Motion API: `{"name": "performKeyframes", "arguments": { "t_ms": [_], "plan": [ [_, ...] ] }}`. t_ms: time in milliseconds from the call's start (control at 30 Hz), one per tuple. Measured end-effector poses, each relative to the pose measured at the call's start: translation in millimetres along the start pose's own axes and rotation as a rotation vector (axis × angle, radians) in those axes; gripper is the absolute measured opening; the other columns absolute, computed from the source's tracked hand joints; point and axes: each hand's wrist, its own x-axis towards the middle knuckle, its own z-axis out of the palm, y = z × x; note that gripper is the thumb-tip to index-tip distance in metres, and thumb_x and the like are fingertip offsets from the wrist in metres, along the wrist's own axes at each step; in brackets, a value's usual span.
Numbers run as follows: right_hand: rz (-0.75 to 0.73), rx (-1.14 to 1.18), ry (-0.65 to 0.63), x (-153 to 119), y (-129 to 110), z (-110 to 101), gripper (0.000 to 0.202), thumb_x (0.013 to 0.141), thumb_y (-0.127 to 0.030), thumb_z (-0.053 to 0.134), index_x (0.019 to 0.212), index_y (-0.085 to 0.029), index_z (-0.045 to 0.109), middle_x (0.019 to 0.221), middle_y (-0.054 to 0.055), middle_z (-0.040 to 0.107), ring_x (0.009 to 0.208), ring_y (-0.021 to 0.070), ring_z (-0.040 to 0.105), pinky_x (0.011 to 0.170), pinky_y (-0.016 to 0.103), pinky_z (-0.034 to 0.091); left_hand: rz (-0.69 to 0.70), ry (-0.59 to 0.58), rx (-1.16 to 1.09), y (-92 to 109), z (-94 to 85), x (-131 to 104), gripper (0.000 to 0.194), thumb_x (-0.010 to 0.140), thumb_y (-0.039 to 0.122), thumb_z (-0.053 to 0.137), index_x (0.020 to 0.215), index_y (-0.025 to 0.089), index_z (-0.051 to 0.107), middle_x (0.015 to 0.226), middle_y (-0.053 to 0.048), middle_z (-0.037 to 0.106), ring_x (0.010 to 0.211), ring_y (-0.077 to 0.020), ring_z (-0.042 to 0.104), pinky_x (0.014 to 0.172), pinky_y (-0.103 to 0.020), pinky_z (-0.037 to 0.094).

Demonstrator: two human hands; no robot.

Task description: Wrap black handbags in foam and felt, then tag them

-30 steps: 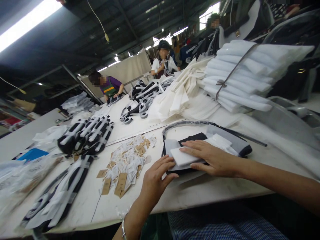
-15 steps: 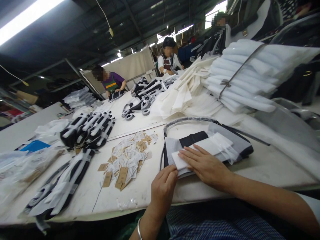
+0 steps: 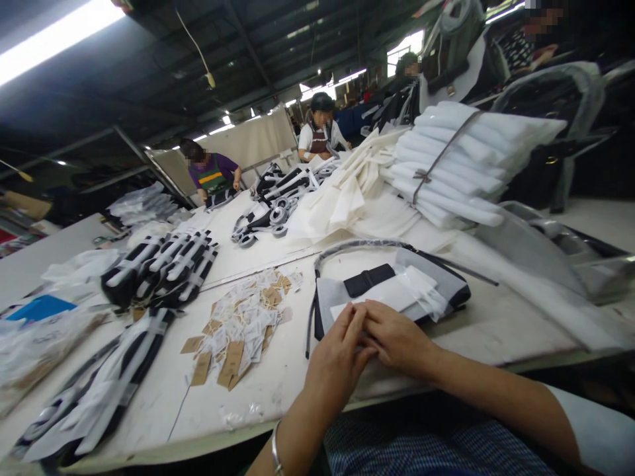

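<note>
Both hands, left (image 3: 337,347) and right (image 3: 397,337), meet with bent fingers at the near edge of a smooth black bag (image 3: 454,287) padded with flat white foam (image 3: 391,294), whether gripping it unclear, right of crinkled paper tags (image 3: 243,320).

Glossy, crinkled clear plastic lies at the bench's (image 3: 278,383) near edge. Smooth, shiny metal forms the bracelet (image 3: 276,452); matt brown card makes the tags (image 3: 230,363). The checked apron (image 3: 446,449) is woven cloth, the foam bundle (image 3: 446,158) soft-looking, matt white.
</note>
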Motion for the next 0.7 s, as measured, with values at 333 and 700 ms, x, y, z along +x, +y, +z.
{"name": "performKeyframes", "arguments": {
  "t_ms": [333,700],
  "plan": [
    [0.925,0.808,-0.077,-72,-17,-29,0.031,0.093,-0.049,0.055,0.103,-0.02,0.062,0.1,0.01,0.072,0.099,0.0259,0.07,0.087,0.042,0.059,0.043,-0.017,0.162,-15,32.7,-17,0.053,0.092,0.003,0.042,0.144,0.013,0.04,0.146,-0.012,0.051,0.136,-0.0258,0.047,0.11,-0.052,0.044],
    [0.945,1.374,0.17,-50,-36,-25,0.023,0.066,-0.016,0.062,0.085,-0.022,0.052,0.094,0.002,0.06,0.109,0.0208,0.057,0.109,0.042,0.038,-0.003,0.011,0.107,-17,25.1,-15,0.074,0.083,0.037,0.07,0.145,0.014,0.038,0.143,-0.015,0.053,0.132,-0.0294,0.05,0.107,-0.045,0.048]
  ]
}}
